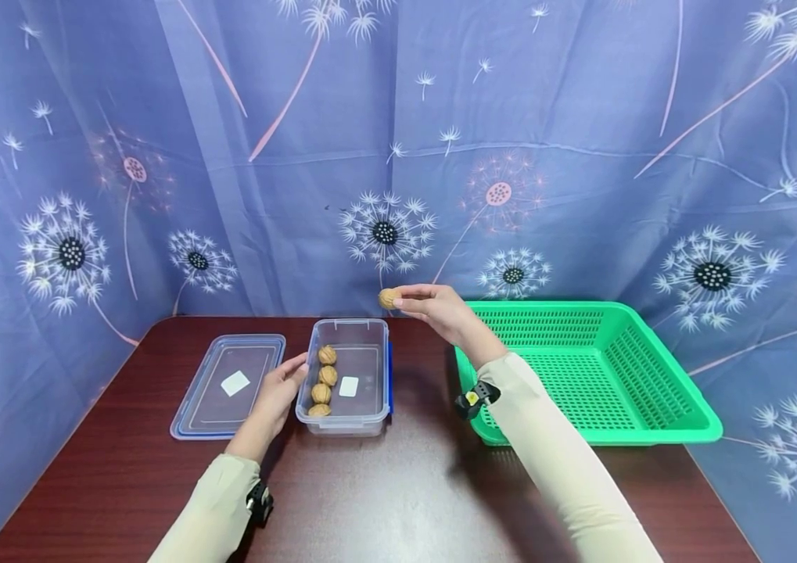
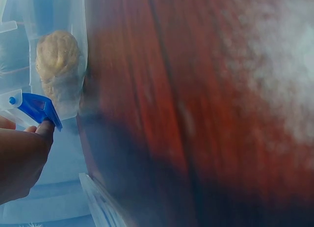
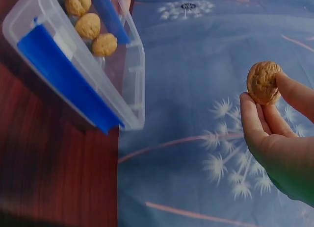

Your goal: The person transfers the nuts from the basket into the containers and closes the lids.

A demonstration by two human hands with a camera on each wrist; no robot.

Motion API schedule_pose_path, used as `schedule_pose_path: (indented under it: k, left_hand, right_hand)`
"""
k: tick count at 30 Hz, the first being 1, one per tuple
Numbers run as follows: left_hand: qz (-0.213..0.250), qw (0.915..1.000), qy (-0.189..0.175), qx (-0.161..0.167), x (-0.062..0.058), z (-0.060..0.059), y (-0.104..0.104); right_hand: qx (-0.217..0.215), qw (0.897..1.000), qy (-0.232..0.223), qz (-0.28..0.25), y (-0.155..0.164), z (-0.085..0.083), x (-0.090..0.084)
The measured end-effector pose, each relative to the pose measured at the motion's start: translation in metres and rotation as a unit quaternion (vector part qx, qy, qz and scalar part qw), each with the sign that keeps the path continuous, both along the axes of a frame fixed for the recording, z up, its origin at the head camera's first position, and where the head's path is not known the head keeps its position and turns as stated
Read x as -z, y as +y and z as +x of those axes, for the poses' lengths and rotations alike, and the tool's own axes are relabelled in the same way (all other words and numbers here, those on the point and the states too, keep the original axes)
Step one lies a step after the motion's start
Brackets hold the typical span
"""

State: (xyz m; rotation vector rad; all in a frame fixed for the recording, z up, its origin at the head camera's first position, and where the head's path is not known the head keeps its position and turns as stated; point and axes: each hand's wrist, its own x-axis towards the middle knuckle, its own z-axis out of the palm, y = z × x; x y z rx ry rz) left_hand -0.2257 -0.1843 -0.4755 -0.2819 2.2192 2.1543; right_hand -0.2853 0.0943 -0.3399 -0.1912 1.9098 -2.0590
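My right hand pinches a walnut between thumb and fingertips, raised above the back right of a clear plastic container. In the right wrist view the walnut shows whole at the fingertips. The container stands lidless, with several walnuts in a row along its left wall and a white label on its floor. At its left side my left hand holds the wall by the blue latch; part of that hand lies outside the left wrist view.
A clear lid with a blue seal and a white label lies flat left of the container. On the right stands a green plastic basket with slotted walls, partly behind my right forearm. A blue dandelion-print curtain hangs behind the brown table.
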Motion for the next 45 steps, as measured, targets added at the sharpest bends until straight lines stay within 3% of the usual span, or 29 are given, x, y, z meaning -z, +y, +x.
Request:
schedule_pose_path:
  k: [6, 14, 19, 29, 33, 45]
  left_hand:
    - [0.001, 1.0000, 0.002, 0.001, 0.001, -0.002, 0.000]
    - [0.004, 1.0000, 0.002, 0.001, 0.000, -0.003, -0.001]
    - [0.007, 1.0000, 0.001, 0.001, 0.002, -0.002, 0.000]
    - [0.010, 0.9999, 0.006, -0.002, 0.000, -0.002, 0.001]
    - [0.009, 0.9999, 0.005, -0.002, -0.001, -0.002, 0.001]
    - [0.008, 1.0000, 0.004, -0.004, -0.001, -0.001, 0.002]
  right_hand:
    - [-0.016, 1.000, -0.003, -0.021, -0.018, 0.004, 0.004]
    - [-0.021, 1.000, -0.012, 0.000, -0.038, 0.011, 0.015]
    - [-0.017, 1.000, -0.021, -0.007, -0.050, 0.016, 0.027]
    - [-0.010, 0.999, -0.019, 0.040, -0.070, 0.029, 0.057]
    - [-0.012, 0.999, -0.026, 0.037, -0.077, 0.033, 0.071]
    - [-0.051, 0.997, -0.042, 0.041, -0.092, 0.041, 0.100]
